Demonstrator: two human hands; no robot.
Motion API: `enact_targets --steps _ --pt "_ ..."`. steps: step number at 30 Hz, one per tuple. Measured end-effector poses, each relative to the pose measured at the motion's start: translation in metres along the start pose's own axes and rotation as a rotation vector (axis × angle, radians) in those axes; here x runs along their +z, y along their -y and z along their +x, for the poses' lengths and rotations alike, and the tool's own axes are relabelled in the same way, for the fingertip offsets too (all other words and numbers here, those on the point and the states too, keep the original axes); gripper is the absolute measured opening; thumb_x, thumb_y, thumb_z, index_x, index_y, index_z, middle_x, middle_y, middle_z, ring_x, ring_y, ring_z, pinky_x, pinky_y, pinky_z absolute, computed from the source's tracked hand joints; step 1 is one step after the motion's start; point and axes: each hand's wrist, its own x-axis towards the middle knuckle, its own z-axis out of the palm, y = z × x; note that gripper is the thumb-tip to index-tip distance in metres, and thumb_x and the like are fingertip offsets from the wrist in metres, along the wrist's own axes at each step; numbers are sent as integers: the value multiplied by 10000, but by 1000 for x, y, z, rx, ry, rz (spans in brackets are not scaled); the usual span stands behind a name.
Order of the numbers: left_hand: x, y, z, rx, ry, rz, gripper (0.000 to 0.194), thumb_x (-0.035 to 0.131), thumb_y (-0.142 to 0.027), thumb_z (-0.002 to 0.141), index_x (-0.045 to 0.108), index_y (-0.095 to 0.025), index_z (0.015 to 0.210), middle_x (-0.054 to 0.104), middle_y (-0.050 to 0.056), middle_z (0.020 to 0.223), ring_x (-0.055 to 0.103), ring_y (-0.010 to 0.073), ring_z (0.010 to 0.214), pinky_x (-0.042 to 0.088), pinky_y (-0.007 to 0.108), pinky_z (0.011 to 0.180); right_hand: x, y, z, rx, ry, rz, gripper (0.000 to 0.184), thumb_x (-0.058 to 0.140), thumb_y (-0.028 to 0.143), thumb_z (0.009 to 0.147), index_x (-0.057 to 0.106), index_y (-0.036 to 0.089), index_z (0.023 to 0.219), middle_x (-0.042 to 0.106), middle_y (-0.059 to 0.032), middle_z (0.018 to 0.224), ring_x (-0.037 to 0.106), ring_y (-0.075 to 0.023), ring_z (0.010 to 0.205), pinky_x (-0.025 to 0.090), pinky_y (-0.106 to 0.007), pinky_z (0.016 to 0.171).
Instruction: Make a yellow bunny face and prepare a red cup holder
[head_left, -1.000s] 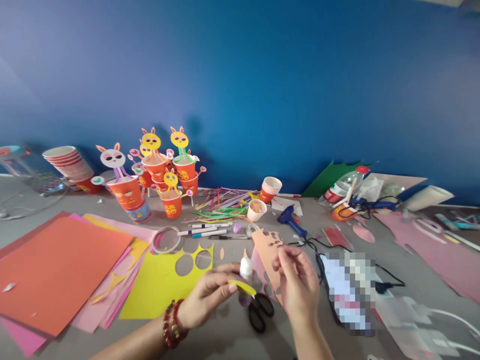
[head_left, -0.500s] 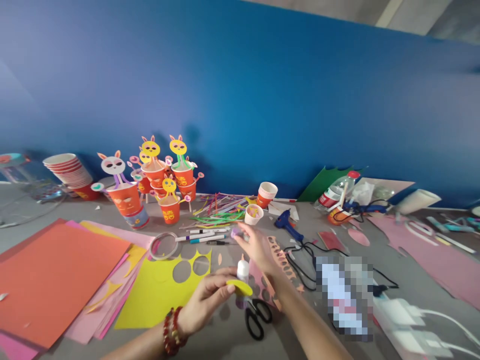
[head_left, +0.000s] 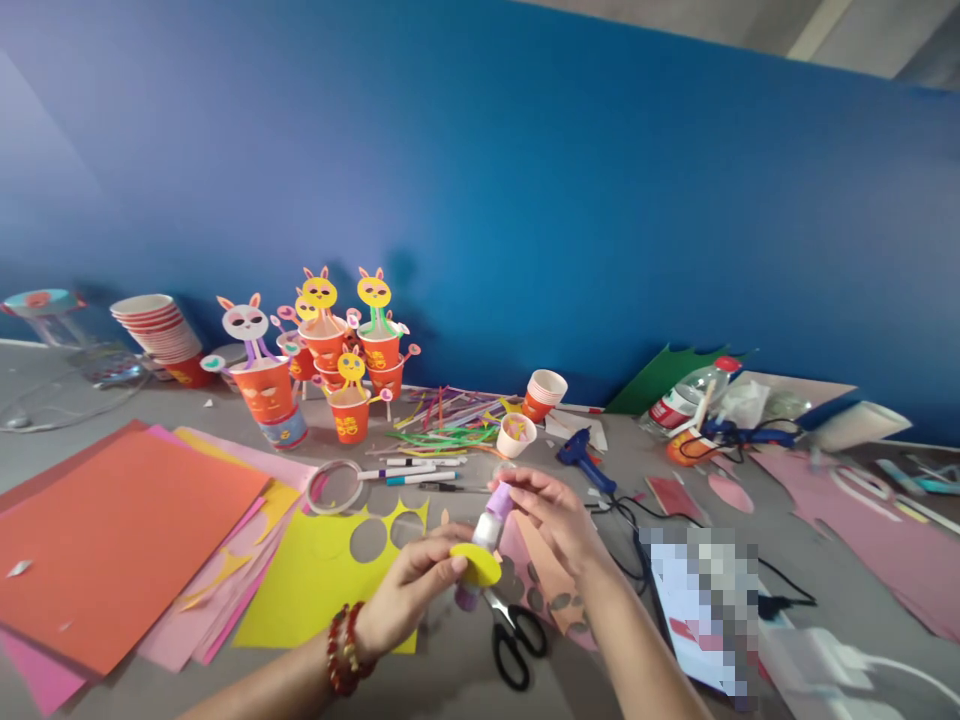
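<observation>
My left hand (head_left: pixel 416 580), with red beads at the wrist, is closed on a small glue bottle (head_left: pixel 487 532) and a yellow paper disc (head_left: pixel 475 565). The disc covers the bottle's middle, and its purple lower end shows below. My right hand (head_left: pixel 551 515) pinches a lilac cap (head_left: pixel 500 498) over the bottle's nozzle; whether it is seated fully I cannot tell. Black-handled scissors (head_left: pixel 517 640) lie just under the bottle. A cut yellow sheet (head_left: pixel 322 580) lies left of my hands, and orange paper (head_left: pixel 544 560) with holes lies beneath my right wrist.
Paper cups with rabbit figures (head_left: pixel 262 385) stand at the back left. Orange-red sheets (head_left: pixel 120 540) are stacked at the left. Markers (head_left: pixel 420 475), a tape roll (head_left: pixel 335 487) and pipe cleaners (head_left: pixel 450 425) lie ahead. A blue glue gun (head_left: pixel 585 460) and a phone (head_left: pixel 694 620) lie right.
My right hand reached forward, picked up the lilac cap from the table and brought it back onto the bottle's nozzle. My left hand kept hold of the bottle and disc, tilting the bottle.
</observation>
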Motion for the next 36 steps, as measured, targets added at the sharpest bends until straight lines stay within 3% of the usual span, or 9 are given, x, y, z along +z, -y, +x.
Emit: enact_targets --steps 2,8,13,19,21,23,26,30,36 --pt "2 0 -1 -38 25 -48 384 586 -425 936 780 -133 780 688 140 1062 655 236 900 556 336 812 3 8 -9 45 13 98 253 778 380 800 778 203 982 798 -95 986 731 -254 923 560 -377 854" --pt "6 -1 0 -131 26 -200 364 660 -469 877 775 -124 869 664 143 1119 631 156 677 573 301 636 7 26 -17 -13 76 29 229 782 359 791 780 212 966 794 -87 967 722 -237 882 569 -351 796" --pt "6 -1 -3 -75 -6 -131 373 638 -457 897 772 -118 817 675 135 1043 632 161 699 550 277 649 10 26 -24 -57 78 -36 196 755 331 829 770 221 990 786 -78 992 723 -231 895 584 -335 779" --pt "6 -1 -4 -61 38 -105 410 590 -474 923 772 -118 833 667 136 1064 615 145 669 519 262 616 19 17 -36 -26 -48 -76 254 738 392 842 768 207 1013 786 -98 1029 733 -212 750 593 -285 605" --pt "3 -2 -1 -64 22 -68 392 606 -471 913 781 -127 844 677 139 1114 635 174 754 524 272 677 18 16 -35 -37 -80 -67 279 754 403 825 767 200 1016 785 -107 1036 737 -218 743 600 -289 596" --pt "-2 -2 5 -48 -21 -17 351 624 -449 906 790 -145 849 685 135 1174 640 242 966 517 317 861 15 16 -29 -76 -88 -78 282 759 400 820 767 202 1020 784 -110 1054 747 -236 803 618 -314 667" --pt "-11 -3 13 -1 -183 -12 306 627 -421 904 795 -165 901 684 131 1237 555 303 1206 372 405 1107 8 11 -12 -177 -136 -164 273 737 377 841 753 212 1058 777 -104 1086 751 -252 891 619 -356 796" --pt "-17 -2 20 8 -387 -111 358 646 -446 879 757 -183 1094 662 130 1297 544 314 1246 403 397 1081 1 -8 20 -377 -215 -470 265 622 341 922 706 224 1144 752 -106 1129 743 -244 916 615 -366 821" --pt "-14 3 17 -26 -410 -164 382 683 -442 854 752 -184 1127 657 126 1314 610 297 1170 474 348 1001 0 -24 53 -464 -170 -602 253 580 307 929 712 233 1131 753 -96 1099 720 -255 967 586 -401 879"
